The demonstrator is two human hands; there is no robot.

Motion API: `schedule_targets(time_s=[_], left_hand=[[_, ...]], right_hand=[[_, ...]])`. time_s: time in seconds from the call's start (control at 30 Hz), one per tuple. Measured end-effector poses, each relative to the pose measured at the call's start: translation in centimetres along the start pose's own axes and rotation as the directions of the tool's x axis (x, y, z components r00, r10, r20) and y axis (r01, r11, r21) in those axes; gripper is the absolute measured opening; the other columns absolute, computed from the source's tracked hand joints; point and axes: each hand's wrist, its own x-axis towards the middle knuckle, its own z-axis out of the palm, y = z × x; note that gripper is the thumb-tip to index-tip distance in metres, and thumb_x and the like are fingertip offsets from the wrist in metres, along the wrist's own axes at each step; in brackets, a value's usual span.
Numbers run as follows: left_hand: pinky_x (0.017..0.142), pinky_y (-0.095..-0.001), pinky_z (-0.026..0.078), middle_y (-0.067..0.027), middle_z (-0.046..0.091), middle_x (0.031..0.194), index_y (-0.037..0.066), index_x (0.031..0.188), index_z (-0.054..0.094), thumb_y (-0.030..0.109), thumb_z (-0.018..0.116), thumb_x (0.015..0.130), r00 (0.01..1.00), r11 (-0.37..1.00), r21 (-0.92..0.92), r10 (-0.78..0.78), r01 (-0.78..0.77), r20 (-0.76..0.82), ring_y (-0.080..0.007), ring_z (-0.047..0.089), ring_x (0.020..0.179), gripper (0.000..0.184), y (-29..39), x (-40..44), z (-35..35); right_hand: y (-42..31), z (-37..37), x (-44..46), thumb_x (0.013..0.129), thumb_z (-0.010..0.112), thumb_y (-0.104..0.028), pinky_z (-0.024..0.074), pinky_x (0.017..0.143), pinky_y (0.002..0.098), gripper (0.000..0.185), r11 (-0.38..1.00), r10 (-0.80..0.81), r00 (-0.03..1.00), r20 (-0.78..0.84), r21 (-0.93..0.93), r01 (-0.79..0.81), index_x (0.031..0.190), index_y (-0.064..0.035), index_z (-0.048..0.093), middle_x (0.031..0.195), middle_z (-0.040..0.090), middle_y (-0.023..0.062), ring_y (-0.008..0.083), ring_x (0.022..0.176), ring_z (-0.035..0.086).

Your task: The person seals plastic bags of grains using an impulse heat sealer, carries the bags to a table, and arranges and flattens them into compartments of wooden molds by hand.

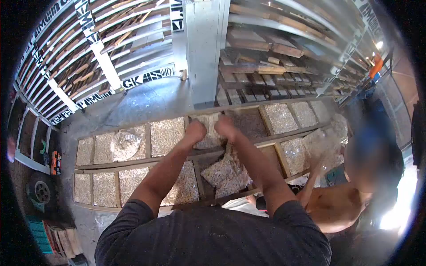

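Both arms reach forward over two long rows of wooden frames [199,179]. My left hand [196,131] is closed at the left side of a clear plastic bag of pale beans [209,137], and my right hand [225,126] is closed at its right side. The bag lies within a compartment of the far row; my fists hide its edges where I grip it. Below it, in the near row, another bag of beans [225,175] rests crookedly, partly across the divider. To the right of my hands is a bare brown compartment [246,123].
Flat bean-filled bags [279,119] fill other compartments, and a bulging one [126,145] sits on top at left. At right a co-worker [333,201] handles a bag of beans [324,142]. Slatted racks and a grey post [204,53] stand behind the frames.
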Motion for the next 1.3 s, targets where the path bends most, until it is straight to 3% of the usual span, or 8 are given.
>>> schedule_targets(time_s=[0.1,0.17,0.27,0.47,0.67,0.77,0.93,1.3], left_hand=[[0.096,-0.053,0.053,-0.0323,0.071,0.108,-0.008,0.107,0.069,0.027,0.057,0.094,0.954,0.898,0.328,0.254,-0.294,0.159,-0.0499,0.068,0.105,0.04,0.0,0.8,-2.9],[0.108,-0.0492,0.048,-0.0342,0.063,0.124,-0.006,0.109,0.073,0.018,0.066,0.085,0.98,0.978,-0.162,0.107,-0.134,-0.166,-0.0501,0.055,0.127,0.035,1.1,-3.6,-5.0],[0.117,-0.0567,0.037,-0.034,0.044,0.149,-0.003,0.113,0.074,0.012,0.071,0.08,0.935,0.936,-0.027,0.348,-0.35,-0.064,-0.0504,0.035,0.145,0.036,1.3,-8.6,-8.4],[0.12,-0.0716,0.021,-0.0314,0.016,0.167,0.004,0.117,0.076,0.014,0.072,0.083,0.974,0.959,0.256,0.067,-0.124,0.218,-0.0509,0.01,0.157,0.036,1.9,-9.0,-6.5],[0.123,-0.0633,0.022,-0.0314,0.023,0.166,-0.004,0.137,0.062,0.026,0.068,0.089,0.958,0.974,0.224,-0.03,-0.036,0.284,-0.0495,0.018,0.155,0.057,3.1,-7.5,-6.5],[0.125,-0.0588,0.02,-0.0311,0.025,0.165,-0.007,0.154,0.039,0.033,0.063,0.092,0.771,0.979,0.144,0.204,-0.147,-0.603,-0.0485,0.021,0.155,0.078,8.7,-6.1,-6.0],[0.128,-0.055,0.004,-0.0222,0.01,0.173,0.0,0.164,0.02,0.064,0.033,0.105,0.969,0.951,0.281,0.183,-0.131,-0.169,-0.0373,0.005,0.161,0.088,9.2,-1.6,-0.6],[0.126,-0.0608,0.002,-0.0213,0.008,0.173,0.005,0.165,0.022,0.062,0.036,0.104,0.993,0.943,0.33,0.081,-0.049,-0.085,-0.0404,0.002,0.16,0.084,10.9,-2.8,-1.2]], right_hand=[[1.4,-0.4,1.4,0.095,0.064,-0.02,0.0488,0.104,0.0511,0.043,0.993,-0.037,0.997,-0.069,0.112,0.045,0.13,0.0043,0.061,0.137,0.058,0.0305,0.0465,0.125,0.059],[4.4,-0.7,0.4,0.095,0.063,-0.026,0.0496,0.102,0.0504,0.045,0.945,-0.312,0.947,-0.073,0.075,0.317,0.129,0.0033,0.061,0.131,0.061,0.0299,0.0452,0.112,0.062],[6.9,-1.4,-0.8,0.092,0.065,-0.028,0.0533,0.096,0.0514,0.038,0.692,-0.543,0.813,0.211,-0.436,0.576,0.115,0.0029,0.069,0.115,0.069,0.0282,0.0454,0.098,0.066],[3.6,-0.1,-1.0,0.087,0.07,-0.03,0.054,0.095,0.0552,0.032,0.773,-0.272,0.946,0.174,-0.546,0.323,0.094,0.0003,0.076,0.097,0.073,0.0237,0.0394,0.105,0.068],[1.6,-2.0,-12.6,0.089,0.069,-0.037,0.0464,0.107,0.0552,0.064,0.992,0.049,0.967,-0.252,-0.103,-0.078,0.139,0.0,0.054,0.136,0.058,0.0296,0.0471,0.13,0.055],[3.2,2.0,-16.6,0.088,0.071,-0.034,0.0426,0.11,0.0569,0.078,0.997,0.074,0.935,-0.347,0.053,-0.059,0.149,0.0016,0.04,0.141,0.052,0.0313,0.0488,0.135,0.048],[2.5,3.3,-22.0,0.084,0.076,-0.025,0.0418,0.108,0.0579,0.081,0.982,0.065,0.926,-0.372,0.189,0.007,0.15,0.0018,0.039,0.137,0.054,0.0306,0.049,0.129,0.052],[2.8,6.4,-23.1,0.083,0.078,-0.031,0.043,0.103,0.0578,0.081,0.964,0.111,0.789,-0.604,0.257,0.061,0.15,-0.0013,0.042,0.128,0.06,0.0299,0.0497,0.117,0.057]])
